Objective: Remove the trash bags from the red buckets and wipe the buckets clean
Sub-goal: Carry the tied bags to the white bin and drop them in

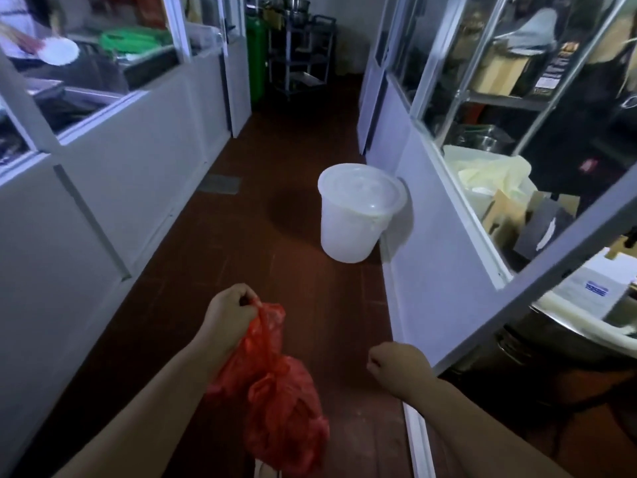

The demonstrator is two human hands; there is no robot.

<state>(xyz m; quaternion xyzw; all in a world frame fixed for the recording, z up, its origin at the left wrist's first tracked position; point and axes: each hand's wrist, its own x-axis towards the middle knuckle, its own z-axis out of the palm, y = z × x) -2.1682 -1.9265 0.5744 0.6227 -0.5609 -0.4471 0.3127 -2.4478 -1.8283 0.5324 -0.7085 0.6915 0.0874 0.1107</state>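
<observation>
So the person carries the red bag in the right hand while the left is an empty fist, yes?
Not quite: the hands are swapped. The head view shows the left hand gripping the red bag by its top, while the right hand is the empty fist.

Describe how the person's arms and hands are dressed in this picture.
Both forearms are bare up to the frame edge: no sleeves show. The left hand and the right hand wear no gloves, and no watch, ring or wristband can be seen. No markings show on either arm.
</observation>
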